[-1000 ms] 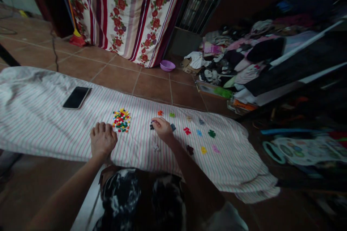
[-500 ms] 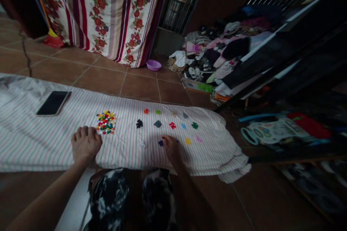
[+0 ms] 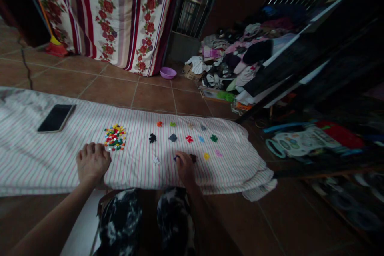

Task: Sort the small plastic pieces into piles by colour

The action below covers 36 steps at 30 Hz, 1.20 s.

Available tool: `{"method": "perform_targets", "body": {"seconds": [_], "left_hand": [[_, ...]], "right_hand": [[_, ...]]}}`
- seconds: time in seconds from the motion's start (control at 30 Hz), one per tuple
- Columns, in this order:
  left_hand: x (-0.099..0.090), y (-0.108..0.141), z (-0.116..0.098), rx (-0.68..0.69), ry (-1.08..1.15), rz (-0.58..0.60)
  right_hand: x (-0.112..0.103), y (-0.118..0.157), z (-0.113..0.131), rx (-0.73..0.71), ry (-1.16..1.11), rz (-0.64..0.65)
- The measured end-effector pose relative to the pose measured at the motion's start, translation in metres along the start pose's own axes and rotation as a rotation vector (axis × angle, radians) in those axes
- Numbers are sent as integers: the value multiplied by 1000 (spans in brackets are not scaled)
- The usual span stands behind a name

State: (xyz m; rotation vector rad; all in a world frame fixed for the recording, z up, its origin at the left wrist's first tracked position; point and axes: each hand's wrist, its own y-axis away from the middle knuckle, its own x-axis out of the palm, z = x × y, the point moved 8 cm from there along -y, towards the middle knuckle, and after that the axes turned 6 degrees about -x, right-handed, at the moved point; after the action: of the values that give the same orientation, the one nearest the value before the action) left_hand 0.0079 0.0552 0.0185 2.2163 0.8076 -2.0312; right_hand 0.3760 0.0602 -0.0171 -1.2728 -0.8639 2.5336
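My left hand (image 3: 93, 162) rests palm down on the striped cloth, its fingers slightly bent and apart, holding nothing. Just beyond its fingertips is a pile of small multicoloured plastic pieces (image 3: 115, 138). My right hand (image 3: 185, 167) is at the small purple pieces (image 3: 175, 159), its fingertips pinched on them and hiding most of them. Close to its right side lies a dark brown cluster (image 3: 193, 158). White pieces (image 3: 155, 160) lie to the left, with grey pieces (image 3: 173, 137) and red pieces (image 3: 189, 139) farther away. Yellow pieces (image 3: 206, 156) are to the right.
The striped cloth (image 3: 135, 168) covers a long, low surface. Other single-colour clusters include black (image 3: 153, 138), green (image 3: 214, 138) and orange (image 3: 159, 124). A phone (image 3: 56, 118) lies at the left. Beyond are a purple basin (image 3: 168, 73) and heaped clothes (image 3: 231, 54).
My right hand has shifted slightly left onto the purple pieces, uncovering the dark brown cluster beside it. My left hand stays on the cloth. The camera view has tilted slightly.
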Motion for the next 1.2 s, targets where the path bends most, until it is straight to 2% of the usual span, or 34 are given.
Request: {"method": "perform_targets", "body": {"seconds": [0.33,0.5,1.2], "left_hand": [[-1,0,0,-9,31,8],[1,-1,2,-33,41,23],[7,-1,3,-4,-52,-10]], "right_hand": [[3,6,11,-83,80,-14],[7,4,13,-81,73,50],[10,6,14,-105,110,90]]}}
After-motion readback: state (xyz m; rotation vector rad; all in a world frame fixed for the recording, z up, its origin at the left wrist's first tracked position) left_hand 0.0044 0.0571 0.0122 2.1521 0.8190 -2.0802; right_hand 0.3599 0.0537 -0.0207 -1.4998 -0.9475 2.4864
